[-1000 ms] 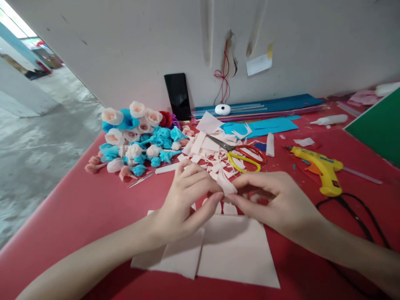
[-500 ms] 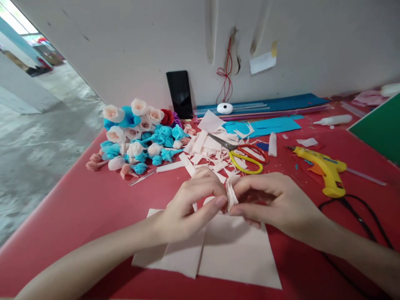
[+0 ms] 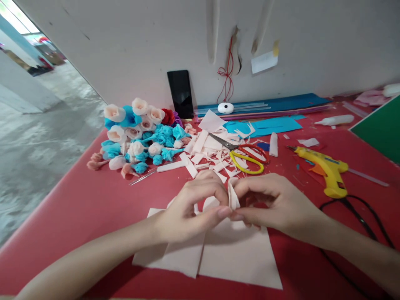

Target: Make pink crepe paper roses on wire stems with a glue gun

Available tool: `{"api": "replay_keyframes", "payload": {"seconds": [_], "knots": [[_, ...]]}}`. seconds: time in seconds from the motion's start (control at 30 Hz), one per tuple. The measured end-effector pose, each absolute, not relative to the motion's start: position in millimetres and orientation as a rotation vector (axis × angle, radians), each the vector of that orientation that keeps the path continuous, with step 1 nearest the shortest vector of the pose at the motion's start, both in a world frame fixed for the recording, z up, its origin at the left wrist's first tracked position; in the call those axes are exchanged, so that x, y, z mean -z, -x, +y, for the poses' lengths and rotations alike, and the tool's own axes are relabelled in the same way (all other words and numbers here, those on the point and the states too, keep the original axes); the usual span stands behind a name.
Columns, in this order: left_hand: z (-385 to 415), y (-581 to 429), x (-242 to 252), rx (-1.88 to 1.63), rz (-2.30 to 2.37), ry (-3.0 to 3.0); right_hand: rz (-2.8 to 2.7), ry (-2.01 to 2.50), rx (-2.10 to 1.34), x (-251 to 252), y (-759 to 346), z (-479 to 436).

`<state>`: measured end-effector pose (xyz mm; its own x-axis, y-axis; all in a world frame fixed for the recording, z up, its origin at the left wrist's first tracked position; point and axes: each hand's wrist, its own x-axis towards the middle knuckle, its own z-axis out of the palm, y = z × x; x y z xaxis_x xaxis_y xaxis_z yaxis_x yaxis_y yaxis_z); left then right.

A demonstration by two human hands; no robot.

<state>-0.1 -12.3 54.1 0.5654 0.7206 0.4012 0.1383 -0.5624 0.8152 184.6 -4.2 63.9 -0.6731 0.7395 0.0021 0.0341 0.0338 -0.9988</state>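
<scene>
Between my two hands is a small pale pink piece of crepe paper (image 3: 233, 195), curved and layered. My right hand (image 3: 275, 204) pinches it from the right with thumb and fingertips. My left hand (image 3: 196, 206) closes on it from the left, its thumb tip meeting the paper's lower edge near the right thumb. Beneath both hands lie flat pale pink crepe paper sheets (image 3: 240, 258), two of them overlapping. Another rounded pale piece (image 3: 211, 203) shows partly behind the left thumb.
Scissors (image 3: 240, 153) with red and yellow handles rest on pale paper scraps (image 3: 204, 143). Paper flowers (image 3: 134, 133) are heaped at left. A yellow glue gun (image 3: 328, 168) lies right, its black cord trailing forward. A phone (image 3: 180, 93) leans against the wall behind the red table (image 3: 93, 216).
My left thumb has moved right and slightly down to the paper's lower edge, close to the right thumb. The pinched paper now looks more closed and folded.
</scene>
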Motion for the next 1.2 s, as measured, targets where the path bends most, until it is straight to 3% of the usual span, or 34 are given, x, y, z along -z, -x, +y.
{"api": "replay_keyframes", "payload": {"seconds": [0.53,0.83,1.2], "knots": [[-9,6,-47,-0.902,0.728,-1.967,-1.99,0.887,-1.452,-62,-184,-6],[-3,9,-47,-1.017,0.943,-1.747,-2.095,1.03,-1.115,-64,-191,2],[1,2,-47,-0.745,1.019,-1.51,-2.39,0.954,-0.876,-60,-197,3]]}}
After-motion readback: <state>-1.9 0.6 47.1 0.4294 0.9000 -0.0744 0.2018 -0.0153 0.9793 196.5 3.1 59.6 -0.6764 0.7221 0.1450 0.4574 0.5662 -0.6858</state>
